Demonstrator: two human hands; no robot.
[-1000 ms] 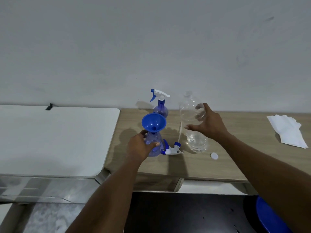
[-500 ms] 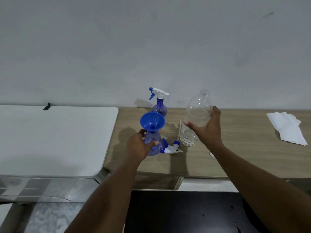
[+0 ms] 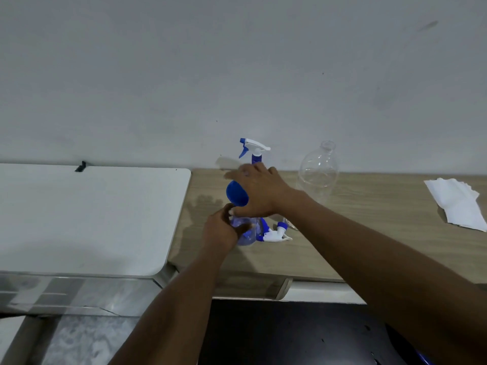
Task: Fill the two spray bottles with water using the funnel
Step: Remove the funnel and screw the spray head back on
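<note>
My left hand [image 3: 222, 233] grips the body of the near clear-blue spray bottle [image 3: 246, 239], which stands uncapped on the wooden table [image 3: 369, 238]. A blue funnel [image 3: 235, 194] sits in its neck. My right hand [image 3: 259, 192] lies over the funnel, fingers across the rim and thumb under it. The bottle's loose white and blue spray head [image 3: 275, 234] lies just to the right. The second spray bottle [image 3: 253, 150], trigger head on, stands behind my right hand by the wall, its body hidden. A clear plastic water bottle [image 3: 319, 172] stands upright and uncapped further right.
A white table [image 3: 92, 219] adjoins the wooden one on the left. A stack of white paper napkins [image 3: 458, 204] lies at the far right. The grey wall runs close behind the bottles. Dark floor lies below the table's front edge.
My right hand has set the clear water bottle upright on the table, let go of it and moved left onto the funnel. My left hand stays on the near spray bottle.
</note>
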